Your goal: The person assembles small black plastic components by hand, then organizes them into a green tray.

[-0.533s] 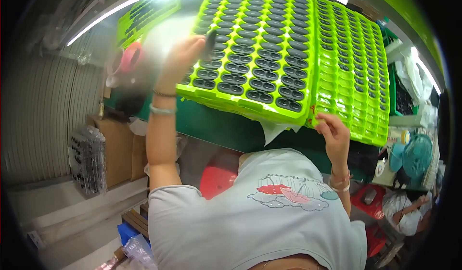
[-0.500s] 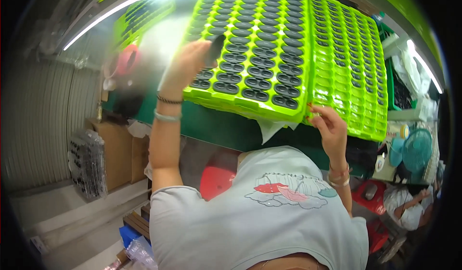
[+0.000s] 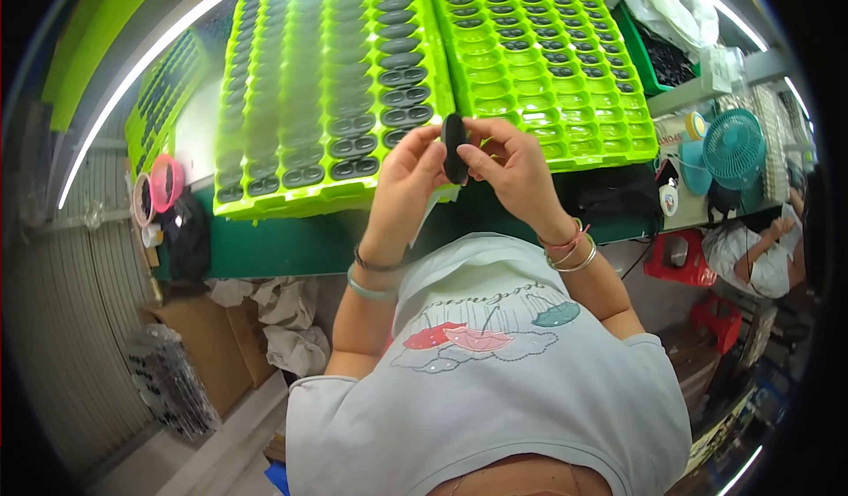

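Note:
In front of the trays my two hands meet around a black oval case [image 3: 455,149], held on edge. My left hand [image 3: 408,178] pinches its left side between thumb and fingers. From the other side, my right hand [image 3: 516,171] has its thumb and fingertips against the case. Any small thing between the right fingers is hidden. Just beyond the hands lies a bright green tray [image 3: 371,197] with rows of dark oval cases; the nearer ones show two hollows each. Right of it, a second green tray [image 3: 565,134] holds similar pieces in its far rows, with bare pockets nearer me.
A pink ring-shaped item [image 3: 166,183] stands at the left end of the green bench [image 3: 265,253]. To the right are a teal fan [image 3: 735,149] and a green bin [image 3: 658,54] of dark parts. Red stools [image 3: 680,259] and another person [image 3: 751,253] are farther right.
My left hand has brought the black case from over the left tray down to the middle. My right hand has left the tray corner and now meets it. The view has shifted right.

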Motion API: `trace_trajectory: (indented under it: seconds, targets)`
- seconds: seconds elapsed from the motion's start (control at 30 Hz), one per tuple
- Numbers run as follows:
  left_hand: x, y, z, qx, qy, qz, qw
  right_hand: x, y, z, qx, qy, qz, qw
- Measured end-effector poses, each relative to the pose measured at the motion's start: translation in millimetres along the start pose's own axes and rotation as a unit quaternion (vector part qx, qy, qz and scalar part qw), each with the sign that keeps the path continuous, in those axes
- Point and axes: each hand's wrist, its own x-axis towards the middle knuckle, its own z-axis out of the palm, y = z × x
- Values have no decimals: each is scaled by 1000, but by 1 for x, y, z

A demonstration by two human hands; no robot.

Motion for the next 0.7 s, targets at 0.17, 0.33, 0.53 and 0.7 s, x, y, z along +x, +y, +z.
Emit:
trace_trajectory:
  seconds: [0.17,0.33,0.53,0.7]
  targets:
    - [-12,-28,8,161,27,6,987,-12,12,-19,-256,-28,-138,956]
    - [-16,-20,8,134,47,8,990,26,31,-59,-150,-126,-48,980]
    - [-13,-10,11,133,71,33,988,153,107,-146,-532,112,-141,827]
    - [-16,-10,10,108,107,56,987,181,155,-146,-663,65,-197,719]
